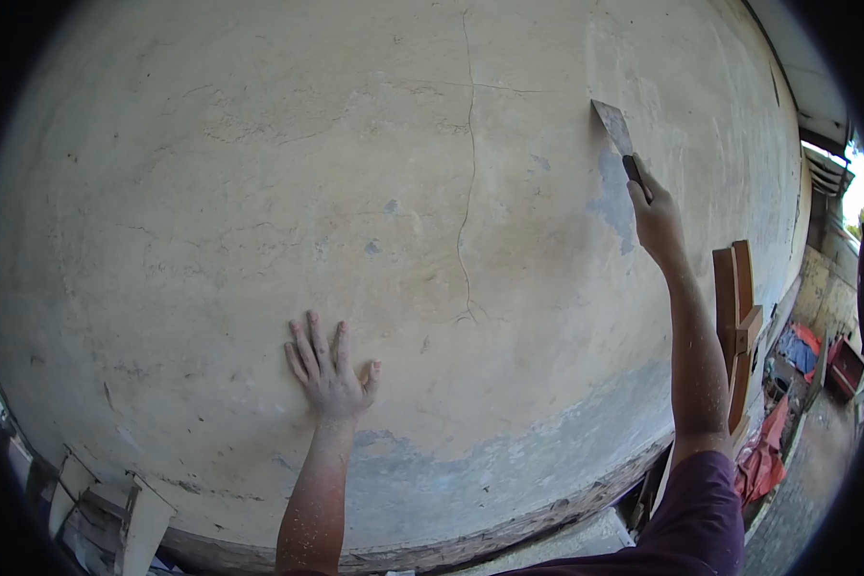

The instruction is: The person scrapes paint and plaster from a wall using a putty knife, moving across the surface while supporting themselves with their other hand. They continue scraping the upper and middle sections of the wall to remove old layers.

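Note:
My right hand is closed round the dark handle of a scraper, raised at the upper right. The scraper's flat metal blade points up and left, its edge right at the wall. Just below the blade is a bare grey-blue patch where paint is gone. Lower and to the left, my left hand lies flat on the wall with its fingers spread and pointing up. Pale dust covers its fingers and forearm. A long crack runs down the cream wall between the two hands.
Brown wooden pieces stand beside my right arm. Farther right are a red cloth, a blue cloth and a dark red box. White supports stand at the lower left, along the wall's base.

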Available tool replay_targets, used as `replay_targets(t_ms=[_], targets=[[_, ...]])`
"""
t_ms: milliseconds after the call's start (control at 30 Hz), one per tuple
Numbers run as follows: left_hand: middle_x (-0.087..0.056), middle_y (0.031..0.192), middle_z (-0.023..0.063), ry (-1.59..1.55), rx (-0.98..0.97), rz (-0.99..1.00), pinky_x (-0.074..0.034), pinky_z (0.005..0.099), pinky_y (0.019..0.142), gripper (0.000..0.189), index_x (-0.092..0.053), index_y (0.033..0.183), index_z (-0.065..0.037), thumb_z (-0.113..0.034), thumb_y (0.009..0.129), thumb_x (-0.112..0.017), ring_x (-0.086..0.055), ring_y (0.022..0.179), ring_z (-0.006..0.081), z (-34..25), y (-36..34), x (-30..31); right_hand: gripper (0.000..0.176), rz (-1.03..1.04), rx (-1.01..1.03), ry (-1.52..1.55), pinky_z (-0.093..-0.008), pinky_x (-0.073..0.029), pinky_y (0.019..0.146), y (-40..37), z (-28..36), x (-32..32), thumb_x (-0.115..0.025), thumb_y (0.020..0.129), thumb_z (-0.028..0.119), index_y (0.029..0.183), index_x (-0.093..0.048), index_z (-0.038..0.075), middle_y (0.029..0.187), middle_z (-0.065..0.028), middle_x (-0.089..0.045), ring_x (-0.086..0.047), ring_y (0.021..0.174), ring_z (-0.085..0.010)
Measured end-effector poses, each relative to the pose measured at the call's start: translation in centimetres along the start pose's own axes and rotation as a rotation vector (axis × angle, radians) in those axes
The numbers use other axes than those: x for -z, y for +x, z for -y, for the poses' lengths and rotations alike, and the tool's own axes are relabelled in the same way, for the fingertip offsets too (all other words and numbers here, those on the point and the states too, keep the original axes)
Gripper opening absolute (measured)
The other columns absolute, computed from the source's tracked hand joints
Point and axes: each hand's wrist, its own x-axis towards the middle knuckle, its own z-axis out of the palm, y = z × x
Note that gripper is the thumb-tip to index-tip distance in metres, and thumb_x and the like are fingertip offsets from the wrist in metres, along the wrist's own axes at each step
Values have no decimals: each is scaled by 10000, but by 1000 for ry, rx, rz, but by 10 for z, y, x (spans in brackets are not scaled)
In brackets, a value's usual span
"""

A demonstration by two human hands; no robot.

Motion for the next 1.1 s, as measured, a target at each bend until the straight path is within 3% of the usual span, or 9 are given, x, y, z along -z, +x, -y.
replay_targets(t_ms=[67, 133, 200, 467, 733, 900, 967, 1000, 1100], targets=[[-221, 1453, 265, 1, -2, -1, -126, 634, 1037, 652, -298, 1384, -93, -550, 920, -299, -169, 1343, 484, 0, -1, -1, 417, 36, -94, -8, -362, -406, 952, 30, 19, 8, -490, 904, 241, 1312, -497, 155, 1192, -215, -571, -531, 1158, -317], [-228, 1451, 263, -14, -4, -52, -124, 629, 1041, 647, -302, 1384, -95, -548, 921, -291, -174, 1340, 488, -1, 1, -4, 416, 23, -113, -26, -373, -502, 624, 108, 34, 14, -479, 909, 309, 1311, -499, 202, 785, -135, -657, -622, 647, -271], [-229, 1452, 262, -10, -9, -33, -124, 627, 1042, 648, -301, 1384, -96, -549, 922, -287, -176, 1339, 489, 0, -1, -3, 423, 39, -230, 54, -301, -384, 360, 161, 53, 24, -472, 912, 334, 1326, -484, 247, 565, -35, -497, -457, 393, -131], [-232, 1456, 247, -63, 4, 24, -122, 628, 1042, 660, -260, 1416, -122, -558, 921, -270, -188, 1337, 486, 5, -6, 0, 435, -6, 184, -53, -315, -471, 642, -82, 54, -19, -489, 902, 117, 1337, -466, 124, 852, -180, -657, -607, 674, -220], [-249, 1455, 233, -62, 20, -35, -125, 612, 1052, 656, -239, 1434, -147, -551, 919, -280, -200, 1341, 469, 3, -3, -6, 424, 54, -74, 49, -331, -438, 443, 165, 183, -29, -429, 917, 329, 1322, -483, 217, 636, -83, -572, -532, 481, -161], [-256, 1461, 212, -116, -7, -6, -131, 604, 1055, 642, -271, 1425, -157, -551, 919, -282, -209, 1345, 450, 11, -6, -3, 418, 84, -68, 40, -316, -421, 418, 109, 178, -18, -437, 918, 281, 1322, -485, 189, 590, -60, -524, -492, 446, -142], [-254, 1466, 203, -189, 10, -27, -131, 602, 1055, 636, -280, 1422, -157, -549, 921, -278, -212, 1347, 441, 10, -6, -4, 405, -80, 321, -42, -303, -492, 622, 41, 110, -38, -477, 924, 198, 1312, -488, 80, 898, -157, -661, -621, 678, -172], [-254, 1466, 203, -193, 21, -30, -131, 602, 1055, 636, -280, 1422, -157, -549, 921, -278, -212, 1347, 441, 8, -9, -2, 417, 151, 9, -11, -333, -476, 820, -19, 145, -24, -486, 919, 182, 1320, -476, 68, 1118, -221, -615, -626, 1005, -215], [-264, 1460, 207, -207, 45, -46, -145, 597, 1054, 638, -277, 1423, -152, -546, 922, -275, -217, 1347, 438, 4, -6, -6, 422, 41, 239, -108, -356, -478, 766, -55, 155, -36, -478, 917, 190, 1326, -476, 87, 1114, -217, -619, -637, 931, -238]])
